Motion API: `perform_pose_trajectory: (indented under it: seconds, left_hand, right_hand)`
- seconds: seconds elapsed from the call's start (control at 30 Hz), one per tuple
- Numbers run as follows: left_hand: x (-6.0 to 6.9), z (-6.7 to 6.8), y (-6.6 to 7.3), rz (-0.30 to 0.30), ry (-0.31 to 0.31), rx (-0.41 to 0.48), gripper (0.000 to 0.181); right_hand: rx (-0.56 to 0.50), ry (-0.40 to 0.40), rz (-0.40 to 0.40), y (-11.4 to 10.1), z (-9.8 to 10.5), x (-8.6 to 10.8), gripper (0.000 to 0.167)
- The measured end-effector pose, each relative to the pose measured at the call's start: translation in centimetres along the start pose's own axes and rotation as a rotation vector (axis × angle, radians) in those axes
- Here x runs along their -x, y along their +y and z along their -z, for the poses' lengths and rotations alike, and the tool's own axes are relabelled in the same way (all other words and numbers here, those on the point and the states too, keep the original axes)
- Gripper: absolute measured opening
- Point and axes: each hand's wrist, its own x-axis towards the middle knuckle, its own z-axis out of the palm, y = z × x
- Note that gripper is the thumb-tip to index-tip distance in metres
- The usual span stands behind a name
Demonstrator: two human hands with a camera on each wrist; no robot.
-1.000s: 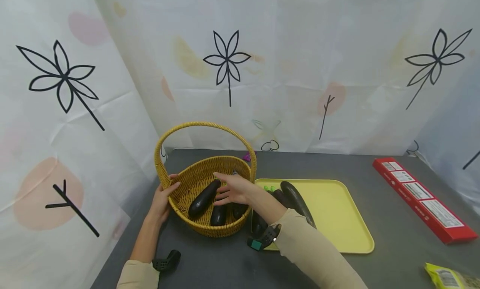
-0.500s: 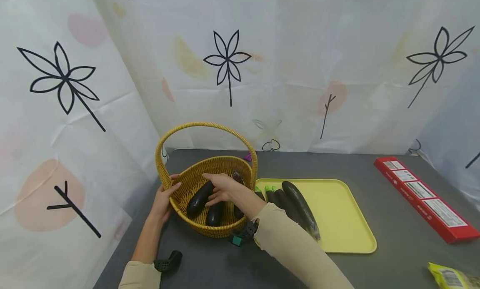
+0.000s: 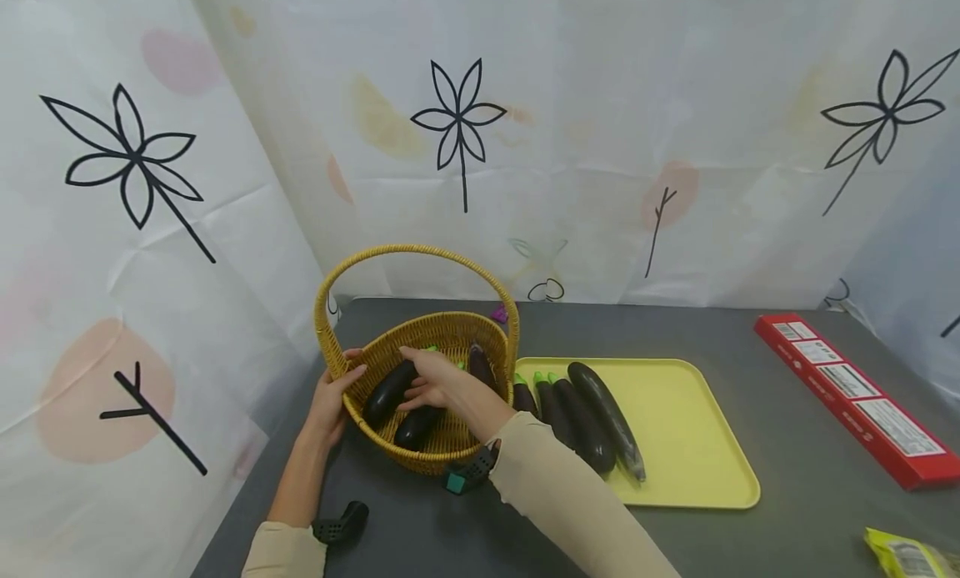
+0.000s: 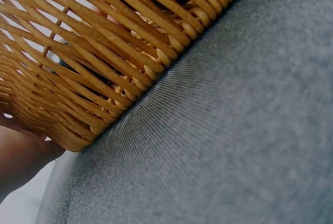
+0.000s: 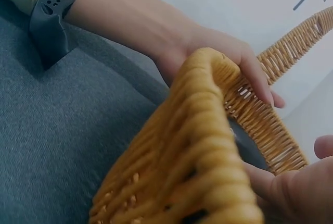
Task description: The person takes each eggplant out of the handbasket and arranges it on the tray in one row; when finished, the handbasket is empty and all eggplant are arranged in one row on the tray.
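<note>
A yellow wicker basket (image 3: pixel 411 459) with a tall hoop handle stands on the dark table. At its left side my left hand (image 3: pixel 328 401) grips the rim, thumb over the edge. My right hand (image 3: pixel 435 380) reaches inside over the right rim, its fingers extended against the dark eggplants. One eggplant (image 3: pixel 386 397) leans along the left wall, and a second eggplant (image 3: pixel 415 429) lies beside it, partly covered by the hand. Against the right wall rests a third eggplant (image 3: pixel 481 365). The right wrist view shows the right hand (image 5: pixel 223 52) behind the basket's rim (image 5: pixel 208 125).
Right of the basket, a yellow tray (image 3: pixel 682 428) holds several eggplants on its left half, one long eggplant (image 3: pixel 607 411) outermost. A red box (image 3: pixel 855 394) lies farther right. A yellow packet (image 3: pixel 907 553) is at the lower right corner. Patterned cloth hangs behind and left.
My right hand has moved left and deeper into the basket. The two eggplants by its fingers have shifted left, and the right one shows more. My left hand keeps its hold on the rim.
</note>
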Motion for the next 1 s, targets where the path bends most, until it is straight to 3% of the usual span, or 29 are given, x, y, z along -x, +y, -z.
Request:
perform_pose_trajectory:
  seconds: [0.4,0.57,1.0]
  left_hand:
    - [0.0,0.0,0.0,0.000,-0.001,0.002,0.034]
    - [-0.1,-0.1,-0.2,-0.008,0.008,-0.005,0.030]
    - [-0.1,0.1,-0.2,-0.006,0.004,0.000,0.032]
  right_hand:
    - [-0.096,0.044,0.027,0.9,-0.5,-1.1,0.073]
    - [-0.113,0.055,0.029,1.0,-0.7,-1.5,0.064]
    - [-0.039,0.055,0.024,1.3,-1.3,-2.1,0.055]
